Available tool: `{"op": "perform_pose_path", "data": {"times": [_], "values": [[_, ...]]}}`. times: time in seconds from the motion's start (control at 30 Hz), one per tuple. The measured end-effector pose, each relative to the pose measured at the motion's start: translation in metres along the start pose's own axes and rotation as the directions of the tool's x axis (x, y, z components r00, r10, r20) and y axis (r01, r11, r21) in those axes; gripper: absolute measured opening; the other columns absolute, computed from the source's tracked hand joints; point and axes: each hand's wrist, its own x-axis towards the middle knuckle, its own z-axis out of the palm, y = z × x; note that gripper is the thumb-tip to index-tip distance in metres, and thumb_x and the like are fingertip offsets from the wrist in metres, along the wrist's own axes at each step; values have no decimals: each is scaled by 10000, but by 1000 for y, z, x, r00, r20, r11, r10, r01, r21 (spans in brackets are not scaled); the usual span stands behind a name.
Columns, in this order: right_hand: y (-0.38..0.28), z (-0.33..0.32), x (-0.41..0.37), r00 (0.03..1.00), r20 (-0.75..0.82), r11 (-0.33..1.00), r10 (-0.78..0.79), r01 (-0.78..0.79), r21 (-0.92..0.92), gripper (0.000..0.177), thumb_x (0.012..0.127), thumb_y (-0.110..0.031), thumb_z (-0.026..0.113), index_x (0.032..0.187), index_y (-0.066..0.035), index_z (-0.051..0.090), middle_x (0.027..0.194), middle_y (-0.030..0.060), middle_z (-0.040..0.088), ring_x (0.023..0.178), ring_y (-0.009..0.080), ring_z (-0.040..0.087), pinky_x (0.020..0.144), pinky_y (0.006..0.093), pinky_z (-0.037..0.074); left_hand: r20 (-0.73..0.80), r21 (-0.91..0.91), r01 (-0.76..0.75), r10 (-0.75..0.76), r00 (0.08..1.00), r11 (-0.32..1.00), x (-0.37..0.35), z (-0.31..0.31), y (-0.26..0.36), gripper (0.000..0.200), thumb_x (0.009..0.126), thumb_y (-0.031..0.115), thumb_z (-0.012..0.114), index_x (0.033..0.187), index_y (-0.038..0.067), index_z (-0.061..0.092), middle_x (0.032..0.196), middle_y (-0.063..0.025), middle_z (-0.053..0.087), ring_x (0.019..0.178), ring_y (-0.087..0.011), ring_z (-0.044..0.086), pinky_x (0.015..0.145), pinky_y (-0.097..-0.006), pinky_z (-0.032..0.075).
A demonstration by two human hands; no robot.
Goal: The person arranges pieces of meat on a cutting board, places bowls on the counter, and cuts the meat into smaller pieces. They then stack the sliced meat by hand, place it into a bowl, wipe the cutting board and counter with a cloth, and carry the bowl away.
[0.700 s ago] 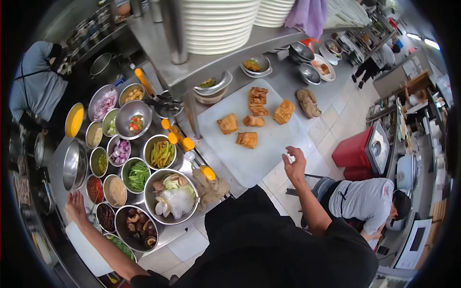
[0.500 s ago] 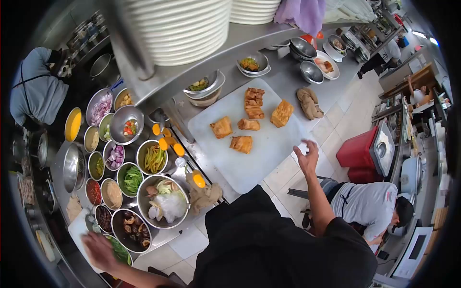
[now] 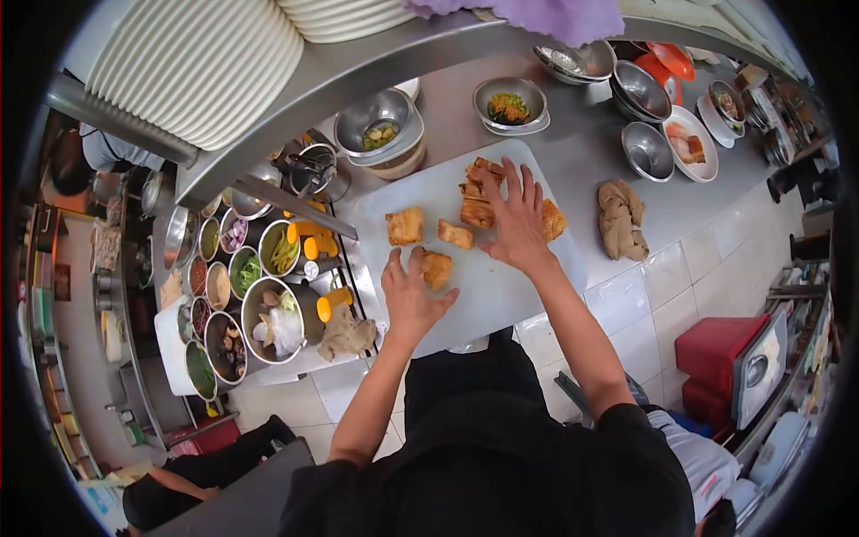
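Note:
On a white cutting board (image 3: 483, 295) lie several browned, golden chunks of food. My left hand (image 3: 413, 297), fingers spread, is at the board's left part, beside and partly over the lowest chunk (image 3: 436, 268). Above it are a chunk at the upper left (image 3: 404, 226) and a small middle chunk (image 3: 455, 234). My right hand (image 3: 521, 219) is spread over the upper right of the board, between a scored chunk (image 3: 476, 211) and the right-hand chunk (image 3: 553, 220), which it partly hides. Neither hand visibly lifts anything.
Left of the board stand bowls of ingredients, including a large one (image 3: 273, 319), near a crumpled cloth (image 3: 347, 336). Behind are a metal bowl (image 3: 510, 106) and stacked plates (image 3: 197, 72) on a shelf. A brown cloth (image 3: 622, 220) lies right. Other people are at the lower left and lower right.
My left hand has come from the ingredient bowls to the board. My right hand has moved from beside the board to over the chunks. The view has shifted.

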Motion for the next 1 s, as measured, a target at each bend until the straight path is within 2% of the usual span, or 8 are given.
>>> {"op": "perform_pose_path", "data": {"times": [0.17, 0.23, 0.33, 0.73, 0.8, 0.87, 0.93, 1.0], "values": [[23, 15, 30, 990, 134, 998, 42, -36, -45, 1188, 528, -312, 892, 1513, -170, 245, 1568, 208, 185, 1437, 471, 156, 1146, 607, 195, -116, 195, -164, 189, 975, 967, 17, 28, -23, 540, 631, 154, 759, 1144, 66, 614, 1270, -287, 452, 1175, -413, 438, 943, -514, 369], [42, 36, 40, 993, 120, 995, -11, -1, 101, 1121, 579, -352, 851, 1506, -118, 267, 1505, 226, 303, 1400, 430, 283, 1121, 632, 238, -140, 268, -135, 177, 974, 954, 16, 30, -43, 597, 635, 136, 747, 1208, 75, 592, 1322, -322, 431, 1247, -474, 395, 1028, -544, 338], [50, 42, 59, 996, 82, 958, 30, -52, 281, 816, 563, -332, 819, 1290, -120, 515, 1195, 149, 563, 1151, 330, 523, 962, 422, 459, -87, 236, -111, 134, 987, 966, 16, 16, -44, 644, 654, 98, 753, 1270, 87, 563, 1386, -315, 373, 1252, -487, 383, 1041, -543, 342], [12, 33, 56, 961, 228, 955, 157, -207, 214, 872, 562, -377, 835, 1289, -67, 464, 1245, 151, 528, 1173, 355, 508, 977, 447, 466, -5, 89, -62, 63, 998, 994, -3, -12, -30, 664, 630, 58, 766, 1249, 12, 531, 1439, -313, 328, 1281, -496, 353, 1083, -532, 321], [9, 26, 53, 949, 244, 945, 199, -252, 209, 896, 559, -380, 841, 1315, -94, 455, 1249, 136, 529, 1186, 345, 506, 977, 447, 462, -97, -78, -187, 179, 979, 979, -25, -11, -42, 541, 666, 88, 781, 1165, -2, 592, 1298, -279, 513, 1171, -441, 505, 1015, -490, 412], [5, 25, 50, 952, 247, 963, 181, -223, 154, 917, 554, -377, 850, 1331, -101, 449, 1267, 128, 522, 1191, 340, 509, 990, 459, 442, 247, -356, 123, -34, 968, 926, -48, -31, -43, 390, 708, 143, 790, 1037, -14, 651, 1056, -210, 660, 973, -384, 636, 896, -428, 499], [6, 30, 45, 964, 213, 964, 161, -200, 175, 905, 559, -368, 847, 1334, -110, 456, 1270, 120, 521, 1188, 340, 512, 991, 467, 436, 588, -224, 225, -53, 807, 948, -75, -47, -55, 362, 810, 205, 736, 1108, 14, 660, 1004, -211, 675, 947, -244, 657, 820, -364, 515], [7, 36, 38, 970, 195, 963, 145, -184, 196, 893, 565, -358, 843, 1336, -118, 462, 1272, 112, 519, 1184, 339, 514, 992, 476, 430, 570, -160, 127, -14, 822, 979, -125, -44, -87, 287, 861, 264, 664, 986, 16, 734, 838, -234, 705, 787, -352, 703, 759, -419, 530]]}}
